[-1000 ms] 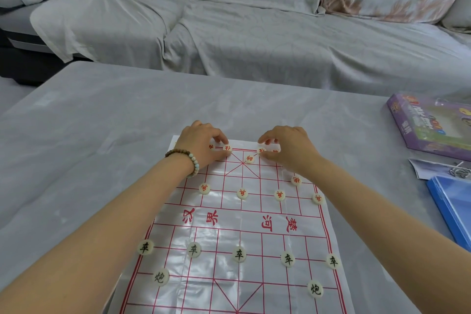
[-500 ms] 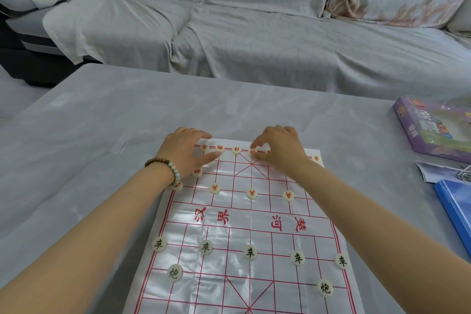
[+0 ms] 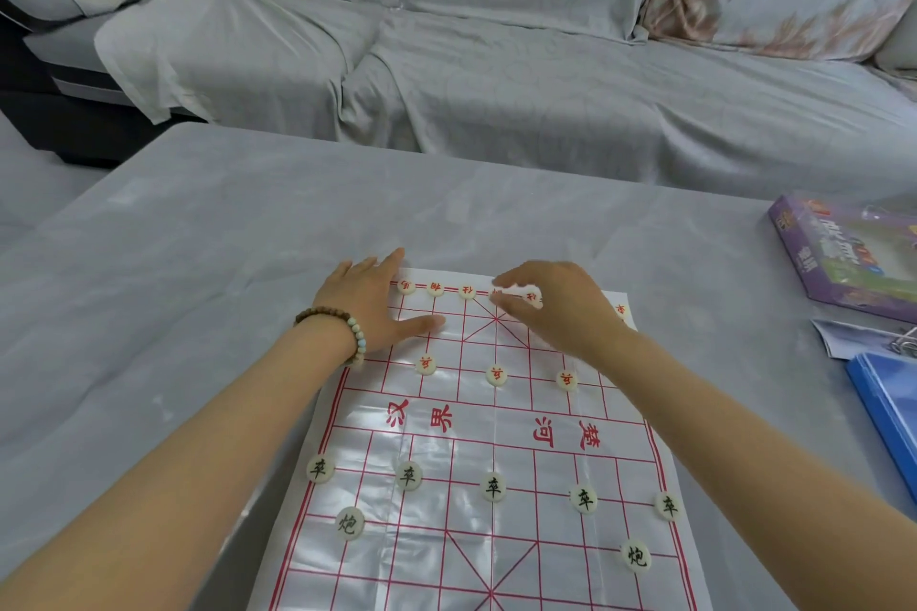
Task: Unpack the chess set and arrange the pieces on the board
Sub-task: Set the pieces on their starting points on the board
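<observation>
A clear plastic chess board (image 3: 436, 576) with a red grid lies on the grey table. Round white pieces stand on it: red-marked ones in the far row (image 3: 435, 288), three red-marked ones (image 3: 496, 375) in a row further in, and black-marked ones (image 3: 492, 487) across the near half. My left hand (image 3: 372, 308), with a bead bracelet, lies flat with spread fingers on the board's far left corner. My right hand (image 3: 560, 313) is at the middle of the far row, its curled fingertips pinching a white piece (image 3: 518, 294), which is blurred.
A purple game box (image 3: 843, 253) sits at the table's right edge. A paper slip (image 3: 838, 337) and a blue lid (image 3: 888, 407) lie nearer along that edge. A covered grey sofa (image 3: 496, 65) stands beyond the table.
My left hand let go of the far-row pieces and spread flat towards the left corner. More red pieces now stand uncovered in the far row. My right hand stays there.
</observation>
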{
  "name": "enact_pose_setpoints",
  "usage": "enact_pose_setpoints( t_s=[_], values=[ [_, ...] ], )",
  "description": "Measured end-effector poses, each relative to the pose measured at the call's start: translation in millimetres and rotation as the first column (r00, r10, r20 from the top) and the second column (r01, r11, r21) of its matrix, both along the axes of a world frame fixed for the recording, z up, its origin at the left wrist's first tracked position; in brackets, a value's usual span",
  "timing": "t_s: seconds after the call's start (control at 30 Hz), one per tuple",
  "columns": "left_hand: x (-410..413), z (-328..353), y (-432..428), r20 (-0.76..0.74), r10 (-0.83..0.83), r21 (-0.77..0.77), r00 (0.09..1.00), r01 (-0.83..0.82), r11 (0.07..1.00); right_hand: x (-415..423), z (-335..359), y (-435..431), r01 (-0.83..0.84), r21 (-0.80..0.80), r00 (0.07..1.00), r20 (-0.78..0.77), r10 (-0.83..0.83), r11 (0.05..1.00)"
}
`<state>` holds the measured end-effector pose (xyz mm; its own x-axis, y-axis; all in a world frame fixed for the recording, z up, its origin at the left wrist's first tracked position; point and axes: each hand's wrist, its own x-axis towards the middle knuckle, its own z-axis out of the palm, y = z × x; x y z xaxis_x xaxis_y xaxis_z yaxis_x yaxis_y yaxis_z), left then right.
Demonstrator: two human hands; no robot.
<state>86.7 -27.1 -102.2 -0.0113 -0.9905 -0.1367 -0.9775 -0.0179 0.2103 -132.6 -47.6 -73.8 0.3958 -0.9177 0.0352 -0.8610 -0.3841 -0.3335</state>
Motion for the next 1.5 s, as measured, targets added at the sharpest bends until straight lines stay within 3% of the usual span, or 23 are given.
enact_pose_setpoints(
  t_s=[0.17,0.43,1.03,1.4,1.5],
  values=[
    [-1.0,-1.9,-4.3,0.079,0.010,-0.001,0.997,-0.010,1.000,-20.3,-7.2,41.2,-0.240,0.235,0.960,-0.084,0.266,0.942],
    [1.7,0.9,-13.4,0.104,0.040,0.031,0.994,-0.043,0.999,-11.9,-18.4,35.1,-0.273,0.351,0.941,-0.095,0.324,0.896],
    [72.7,5.9,-67.7,0.241,0.020,0.032,0.970,-0.029,0.999,66.2,-27.8,-28.6,-0.299,0.302,0.942,-0.060,0.331,0.905],
    [81.7,7.5,-75.9,0.256,-0.041,0.021,0.966,0.036,0.999,73.6,-23.6,-32.9,-0.294,0.251,0.946,-0.060,0.318,0.922],
    [82.1,15.2,-74.6,0.215,-0.010,-0.050,0.977,0.022,0.999,72.5,-15.7,-25.4,-0.246,0.210,0.969,0.017,0.248,0.946]
  ],
)
